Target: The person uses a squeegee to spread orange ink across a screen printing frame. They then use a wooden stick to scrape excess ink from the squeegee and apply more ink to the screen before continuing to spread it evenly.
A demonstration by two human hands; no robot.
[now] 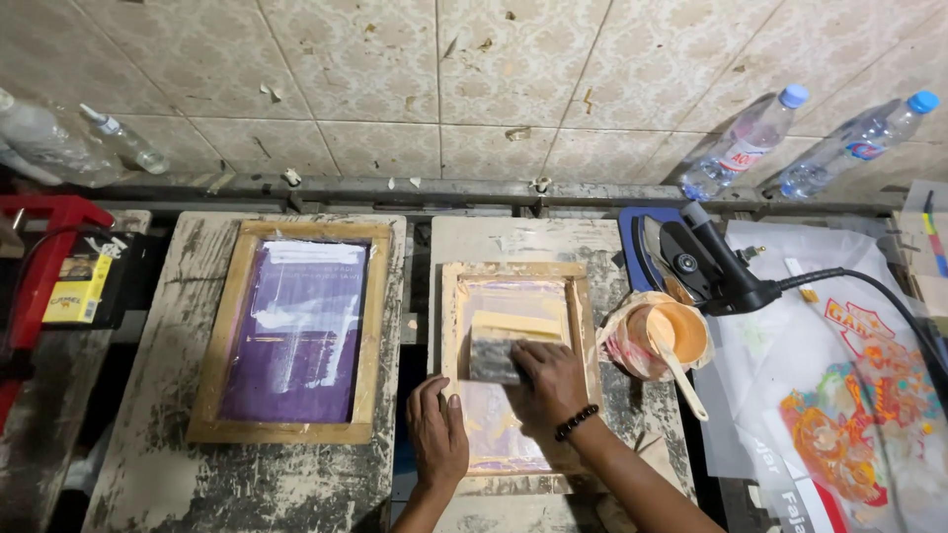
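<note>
Purple screen frame [296,331], two bottles [748,143] (capped blue).

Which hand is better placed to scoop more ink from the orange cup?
Probably the right hand: it grips the squeegee beside the orange ink cup. The left hand steadies the small wooden screen frame's far edge.

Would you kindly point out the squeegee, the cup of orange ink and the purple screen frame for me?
squeegee [499,345]: head view, on its worn blade block.
cup of orange ink [681,331]: head view, on the ink surface.
purple screen frame [296,331]: head view, on the purple mesh.
</note>
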